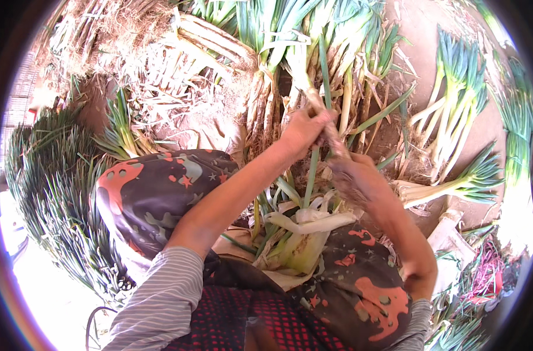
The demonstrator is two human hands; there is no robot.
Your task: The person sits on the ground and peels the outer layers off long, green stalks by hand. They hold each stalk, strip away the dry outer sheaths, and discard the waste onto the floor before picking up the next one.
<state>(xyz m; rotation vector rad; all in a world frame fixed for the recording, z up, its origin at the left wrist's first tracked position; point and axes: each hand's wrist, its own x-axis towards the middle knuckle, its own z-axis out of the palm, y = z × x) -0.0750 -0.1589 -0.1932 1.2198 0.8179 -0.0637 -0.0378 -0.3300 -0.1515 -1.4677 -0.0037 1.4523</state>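
A long green onion [314,98] is held at a slant before me. Its leafy green top points away and its root end points towards me. My left hand [308,129] is closed around the middle of its brownish stalk. Lower down, my right hand [354,173] grips the stalk near the root end; motion blurs it, and its fingers are partly hidden. Stripped pale and green leaf sheaths [306,241] lie in a heap between my knees, below both hands. Just beyond my hands lies a row of unpeeled green onions [262,105] with dry brown outer skins.
Cleaned green onions [455,96] lie on the ground at the right, with a smaller bunch [455,186] nearer. Dense green tops [69,197] stack at the left. Rooty bundles [104,30] and dry scraps [183,87] lie back left. Pink twine [488,267] lies at the lower right.
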